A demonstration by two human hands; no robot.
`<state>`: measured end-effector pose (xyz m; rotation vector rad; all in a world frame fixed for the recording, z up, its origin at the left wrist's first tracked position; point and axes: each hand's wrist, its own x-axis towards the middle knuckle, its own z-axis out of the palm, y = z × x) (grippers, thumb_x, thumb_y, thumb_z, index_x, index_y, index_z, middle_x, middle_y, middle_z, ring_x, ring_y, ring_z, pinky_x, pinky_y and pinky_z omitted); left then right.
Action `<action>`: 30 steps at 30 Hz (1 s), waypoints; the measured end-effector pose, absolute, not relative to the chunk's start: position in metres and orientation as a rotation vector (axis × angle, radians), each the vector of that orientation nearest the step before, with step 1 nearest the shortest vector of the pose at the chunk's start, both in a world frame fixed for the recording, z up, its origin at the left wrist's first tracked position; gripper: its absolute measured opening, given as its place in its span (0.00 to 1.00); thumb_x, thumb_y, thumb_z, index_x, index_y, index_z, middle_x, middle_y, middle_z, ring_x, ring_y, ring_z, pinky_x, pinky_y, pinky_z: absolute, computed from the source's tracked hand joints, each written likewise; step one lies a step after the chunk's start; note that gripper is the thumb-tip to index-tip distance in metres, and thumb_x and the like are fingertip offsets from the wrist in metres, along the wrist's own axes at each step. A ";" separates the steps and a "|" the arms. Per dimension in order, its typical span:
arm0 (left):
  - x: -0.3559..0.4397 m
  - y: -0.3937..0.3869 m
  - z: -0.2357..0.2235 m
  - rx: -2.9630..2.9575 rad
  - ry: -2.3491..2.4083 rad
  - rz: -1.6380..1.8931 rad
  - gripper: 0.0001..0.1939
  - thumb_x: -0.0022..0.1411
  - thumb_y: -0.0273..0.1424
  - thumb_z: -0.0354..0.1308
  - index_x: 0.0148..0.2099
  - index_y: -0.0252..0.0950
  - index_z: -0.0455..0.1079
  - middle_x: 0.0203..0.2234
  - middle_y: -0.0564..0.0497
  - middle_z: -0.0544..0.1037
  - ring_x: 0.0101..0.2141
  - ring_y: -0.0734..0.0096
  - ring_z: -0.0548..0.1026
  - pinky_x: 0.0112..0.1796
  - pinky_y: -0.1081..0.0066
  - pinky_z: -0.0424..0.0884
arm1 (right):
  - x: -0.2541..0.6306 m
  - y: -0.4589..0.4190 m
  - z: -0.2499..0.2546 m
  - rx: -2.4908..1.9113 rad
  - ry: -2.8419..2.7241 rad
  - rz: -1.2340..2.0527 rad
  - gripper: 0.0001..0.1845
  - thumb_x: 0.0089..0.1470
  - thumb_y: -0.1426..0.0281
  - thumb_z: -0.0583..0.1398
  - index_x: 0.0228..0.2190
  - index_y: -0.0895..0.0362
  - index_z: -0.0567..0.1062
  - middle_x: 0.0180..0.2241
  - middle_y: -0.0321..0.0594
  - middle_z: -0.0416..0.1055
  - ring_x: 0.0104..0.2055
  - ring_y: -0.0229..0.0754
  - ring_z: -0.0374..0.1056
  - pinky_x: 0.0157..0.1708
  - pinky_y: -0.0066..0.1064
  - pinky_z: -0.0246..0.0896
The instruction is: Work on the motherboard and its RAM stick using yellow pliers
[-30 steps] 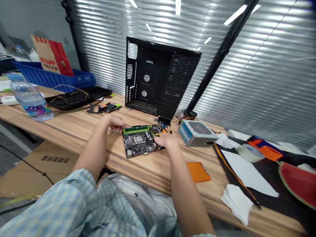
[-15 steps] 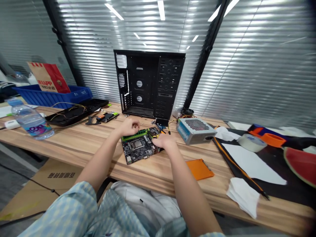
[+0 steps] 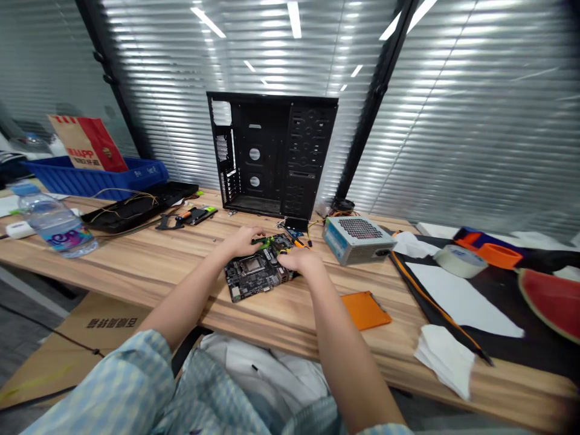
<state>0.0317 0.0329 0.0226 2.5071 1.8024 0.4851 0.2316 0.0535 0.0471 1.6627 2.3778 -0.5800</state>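
Lower than half a second ago, the left hand (image 3: 244, 240) has come down onto the board (image 3: 244, 281) at its far edge; the right hand (image 3: 301, 260) stays at the board's right edge. Blinds (image 3: 475, 109) cover the glass behind everything. Under them runs the wooden table (image 3: 172, 260), and at its back the black case (image 3: 272, 157) stands upright, its hollow side facing the person. To the left sits a blue bin (image 3: 102, 186) with a paper bag (image 3: 86, 144) in it, and a black panel (image 3: 131, 208) with loose wires lies in front. A bottle (image 3: 61, 226) stands near the panel. Right of the case, the power supply (image 3: 360, 240) rests on the table, well apart from the melon (image 3: 550, 305) at the far right. Next in size is the board, flat on the table in front of the case, between both hands, its socket side up. Left fingers bend over the green slots (image 3: 267, 242), partly hiding them; whether they pinch anything, I cannot tell. The right thumb lies along the board's edge, but the other fingers are hidden, so its grip cannot be told. Smaller again are an orange plate (image 3: 366, 310) near the right forearm, a tape roll (image 3: 461, 261) and, on the board, the square socket (image 3: 251, 264).
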 end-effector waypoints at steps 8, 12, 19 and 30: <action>0.034 0.035 0.018 2.499 1.812 0.432 0.14 0.60 0.32 0.54 0.48 0.34 0.71 0.41 0.45 0.79 0.42 0.63 0.76 0.44 0.70 0.68 | 0.232 0.053 0.047 1.628 2.332 -0.608 0.36 0.53 0.57 0.51 0.58 0.65 0.67 0.60 0.54 0.63 0.59 0.54 0.63 0.53 0.42 0.62; 0.033 0.037 0.015 2.499 1.808 0.446 0.14 0.59 0.31 0.55 0.47 0.35 0.71 0.41 0.45 0.79 0.42 0.62 0.76 0.44 0.70 0.68 | 0.231 0.054 0.044 1.678 2.328 -0.604 0.40 0.54 0.53 0.50 0.60 0.66 0.62 0.59 0.55 0.63 0.58 0.55 0.64 0.54 0.43 0.62; 0.032 0.039 0.013 2.513 1.802 0.465 0.14 0.60 0.30 0.55 0.47 0.34 0.72 0.40 0.45 0.79 0.41 0.63 0.76 0.44 0.70 0.69 | 0.232 0.058 0.044 1.538 2.390 -0.645 0.36 0.57 0.54 0.45 0.58 0.65 0.66 0.61 0.55 0.62 0.60 0.56 0.62 0.56 0.44 0.59; 0.030 0.042 0.009 2.509 1.762 0.489 0.19 0.60 0.29 0.55 0.54 0.37 0.70 0.47 0.47 0.78 0.47 0.64 0.75 0.49 0.69 0.68 | 0.234 0.058 0.047 1.475 2.405 -0.776 0.34 0.56 0.55 0.48 0.54 0.64 0.71 0.59 0.56 0.63 0.59 0.57 0.63 0.55 0.43 0.59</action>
